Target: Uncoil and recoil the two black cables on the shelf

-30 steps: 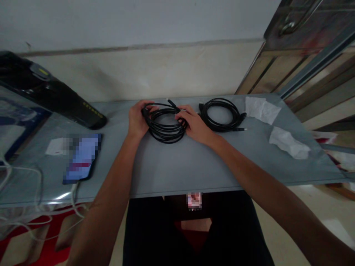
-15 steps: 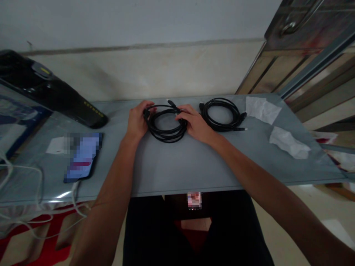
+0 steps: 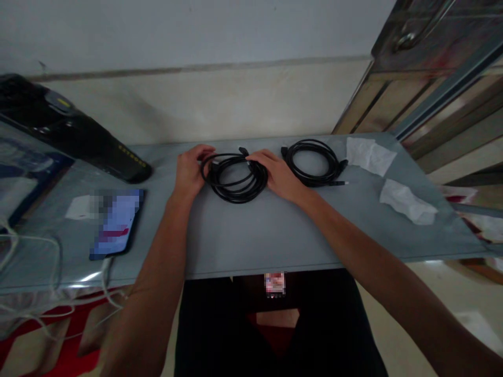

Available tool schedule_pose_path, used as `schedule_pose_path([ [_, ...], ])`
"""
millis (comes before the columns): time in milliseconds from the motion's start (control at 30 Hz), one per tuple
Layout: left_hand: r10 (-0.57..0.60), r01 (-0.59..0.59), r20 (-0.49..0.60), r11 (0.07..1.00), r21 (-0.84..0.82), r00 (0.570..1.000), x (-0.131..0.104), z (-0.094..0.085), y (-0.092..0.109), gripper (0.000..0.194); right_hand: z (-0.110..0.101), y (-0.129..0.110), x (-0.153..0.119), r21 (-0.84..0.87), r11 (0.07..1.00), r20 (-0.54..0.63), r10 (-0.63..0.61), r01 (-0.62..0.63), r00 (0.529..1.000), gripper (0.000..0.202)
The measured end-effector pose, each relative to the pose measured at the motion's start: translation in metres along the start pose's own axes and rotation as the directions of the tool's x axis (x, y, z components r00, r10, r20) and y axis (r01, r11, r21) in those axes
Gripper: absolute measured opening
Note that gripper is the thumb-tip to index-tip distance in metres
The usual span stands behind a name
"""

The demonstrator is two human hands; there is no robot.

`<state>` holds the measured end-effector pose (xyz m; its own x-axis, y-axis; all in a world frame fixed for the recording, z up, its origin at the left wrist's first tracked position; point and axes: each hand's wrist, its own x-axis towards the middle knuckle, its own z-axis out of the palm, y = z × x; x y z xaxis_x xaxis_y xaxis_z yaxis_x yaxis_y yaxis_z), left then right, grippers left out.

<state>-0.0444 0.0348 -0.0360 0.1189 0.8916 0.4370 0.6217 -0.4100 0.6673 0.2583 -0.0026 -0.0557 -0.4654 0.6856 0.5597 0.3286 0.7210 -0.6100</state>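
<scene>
A coiled black cable lies on the grey-covered table in front of me, with a plug showing at its top and another near its left side. My left hand is at the coil's left edge, fingers curled about a loose outer loop; the fingertips are partly hidden. From the right, my right hand grips the coil, its thumb and fingers closed over the bundled strands. Just beyond that hand rests a second coiled black cable, its connectors sticking out at the sides.
On the right lie two crumpled white wrappers. A phone with a white charging cord is at left, near a large black cylindrical device. A wall borders the table at the back.
The plug near my left hand has shifted right, into the coil, and a loop now stands out at the left. My left hand has moved slightly left; the right keeps its grip.
</scene>
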Motion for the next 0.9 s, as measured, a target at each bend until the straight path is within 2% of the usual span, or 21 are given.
schedule_pose_path([
  [133, -0.085, 0.088, -0.120, 0.996, 0.020, 0.989, 0.002, -0.001, 0.000, 0.020, -0.002, -0.001, 0.001, 0.008, 1.000, -0.012, -0.007, 0.007, 1.000, 0.045],
  [267, -0.135, 0.132, -0.178, 0.991, -0.025, 0.975, 0.003, 0.003, 0.003, 0.034, -0.005, 0.003, 0.002, 0.004, 0.999, -0.019, -0.044, 0.044, 0.999, 0.042],
  [400, -0.234, 0.189, -0.174, 0.953, -0.238, 0.957, 0.002, 0.012, 0.011, 0.053, -0.001, 0.008, 0.001, -0.042, 0.999, -0.065, -0.030, 0.027, 0.997, 0.041],
  [500, -0.259, 0.195, -0.131, 0.908, -0.371, 0.957, 0.001, 0.018, 0.017, 0.060, 0.003, 0.009, 0.000, -0.070, 0.998, -0.092, -0.001, -0.006, 0.996, 0.038],
  [567, -0.246, 0.188, -0.104, 0.902, -0.388, 0.964, 0.001, 0.019, 0.018, 0.056, 0.004, 0.007, 0.000, -0.077, 0.997, -0.099, 0.020, -0.027, 0.995, 0.038],
  [700, -0.221, 0.191, -0.063, 0.930, -0.313, 0.973, 0.002, 0.016, 0.015, 0.040, 0.002, 0.000, 0.001, -0.076, 0.996, -0.095, 0.043, -0.050, 0.995, 0.044],
  [900, -0.243, 0.211, -0.047, 0.909, -0.359, 0.969, 0.002, 0.015, 0.016, 0.033, 0.001, -0.006, 0.002, -0.045, 0.997, -0.091, 0.055, -0.059, 0.994, 0.047],
])
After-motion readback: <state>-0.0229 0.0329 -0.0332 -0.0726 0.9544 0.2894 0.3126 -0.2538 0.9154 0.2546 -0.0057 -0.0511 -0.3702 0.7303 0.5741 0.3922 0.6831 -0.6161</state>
